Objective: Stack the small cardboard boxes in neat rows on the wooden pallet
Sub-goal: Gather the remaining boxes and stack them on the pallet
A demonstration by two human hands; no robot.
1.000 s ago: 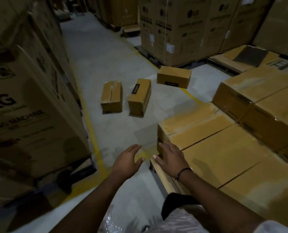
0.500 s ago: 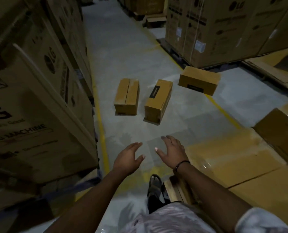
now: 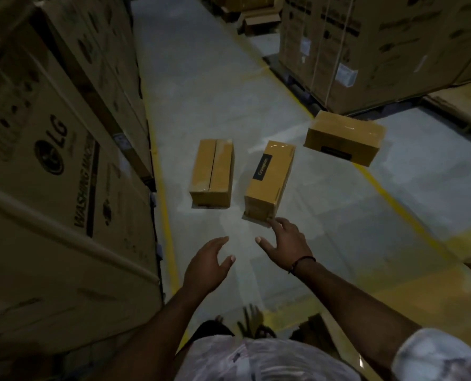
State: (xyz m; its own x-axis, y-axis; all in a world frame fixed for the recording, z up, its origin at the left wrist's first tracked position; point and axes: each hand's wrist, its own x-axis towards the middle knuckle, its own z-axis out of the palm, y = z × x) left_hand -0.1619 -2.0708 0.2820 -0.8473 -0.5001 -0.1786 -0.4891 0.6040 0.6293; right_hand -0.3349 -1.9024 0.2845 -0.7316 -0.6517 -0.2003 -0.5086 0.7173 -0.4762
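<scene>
The labelled box, a long brown carton with a black printed strip on its glossy taped top, lies on the floor just ahead of the right hand. That hand is held out palm down, fingers spread and straight, thumb splayed. Its fingertips overlap the box's near lower corner, but whether they touch it cannot be told. The left hand hangs a little nearer the body, fingers relaxed and gently curved, holding nothing.

A second box, with a taped seam down its top, lies ahead of the left hand, beside the first and apart from it. A third box sits crosswise, farther off beyond the right hand.

All three rest on smooth grey concrete floor marked with a yellow line. Tall printed washing-machine cartons wall the aisle outside the left hand. More big cartons stand far ahead of the right. A dark cord bracelet circles the right wrist.
</scene>
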